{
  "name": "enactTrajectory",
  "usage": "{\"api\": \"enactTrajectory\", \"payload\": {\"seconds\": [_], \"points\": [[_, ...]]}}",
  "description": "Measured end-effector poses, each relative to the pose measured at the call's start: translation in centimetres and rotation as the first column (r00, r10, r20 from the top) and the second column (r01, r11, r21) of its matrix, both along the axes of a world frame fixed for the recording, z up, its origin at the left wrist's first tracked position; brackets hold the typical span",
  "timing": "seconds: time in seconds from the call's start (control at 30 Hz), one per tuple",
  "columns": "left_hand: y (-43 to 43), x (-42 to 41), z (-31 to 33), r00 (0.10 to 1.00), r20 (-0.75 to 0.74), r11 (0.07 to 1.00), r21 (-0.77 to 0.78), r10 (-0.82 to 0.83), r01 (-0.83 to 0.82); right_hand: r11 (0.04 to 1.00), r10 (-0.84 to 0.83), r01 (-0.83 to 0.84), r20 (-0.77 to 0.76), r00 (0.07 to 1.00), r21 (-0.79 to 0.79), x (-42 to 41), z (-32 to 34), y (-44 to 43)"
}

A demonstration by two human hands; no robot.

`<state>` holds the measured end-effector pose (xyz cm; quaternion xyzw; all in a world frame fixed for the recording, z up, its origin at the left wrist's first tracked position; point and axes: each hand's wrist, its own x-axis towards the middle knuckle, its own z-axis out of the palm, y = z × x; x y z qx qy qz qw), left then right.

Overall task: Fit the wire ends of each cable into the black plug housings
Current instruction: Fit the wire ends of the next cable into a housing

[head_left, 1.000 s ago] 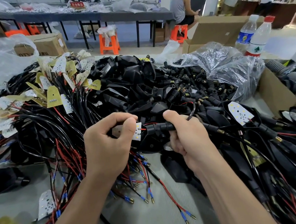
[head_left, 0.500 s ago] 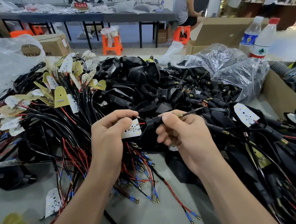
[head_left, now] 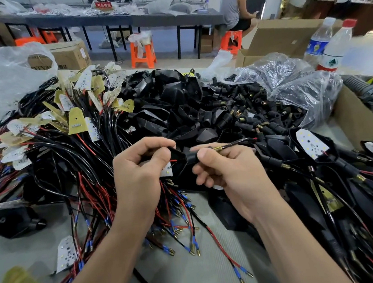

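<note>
Centre frame: black plug housing [head_left: 179, 162], pinched at its left edge by left hand [head_left: 136, 176], fingers curled. Right hand [head_left: 227, 171] grips its stem. Cable [head_left: 238, 142] with brass spring exits right of that fist. Behind: heap of housings [head_left: 177, 110]. Left: wire bundle [head_left: 67, 154]. Upper right: two bottles [head_left: 332, 50].
</note>
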<state>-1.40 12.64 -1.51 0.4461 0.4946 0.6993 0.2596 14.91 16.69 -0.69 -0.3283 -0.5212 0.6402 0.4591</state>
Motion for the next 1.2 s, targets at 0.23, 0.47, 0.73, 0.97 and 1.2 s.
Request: {"api": "enactTrajectory", "payload": {"seconds": [0.23, 0.47, 0.73, 0.97, 1.2], "points": [[-0.1, -0.3, 0.5, 0.982, 0.109, 0.987, -0.034, -0.153, 0.157, 0.993, 0.000, -0.009, 0.081, 0.997, 0.118, -0.7, -0.1, -0.4], [0.2, -0.6, 0.9, 0.877, 0.313, 0.906, -0.095, -0.365, 0.412, 0.976, -0.142, 0.141, -0.009, 0.990, 0.167, -0.4, 0.5, -0.1], [0.1, -1.0, 0.7, 0.854, 0.312, 0.876, -0.114, -0.417, 0.469, 0.982, -0.129, 0.133, -0.037, 0.991, 0.136, -0.3, 0.4, -0.2], [0.0, -1.4, 0.7, 0.874, 0.295, 0.882, -0.160, -0.386, 0.444, 0.976, -0.030, 0.027, 0.012, 0.999, 0.216, -0.4, 0.6, -0.3], [0.1, -1.7, 1.1, 0.891, 0.365, 0.914, -0.193, -0.271, 0.357, 0.844, -0.480, 0.387, 0.203, 0.853, 0.372, -0.5, 1.5, -0.5]]}}
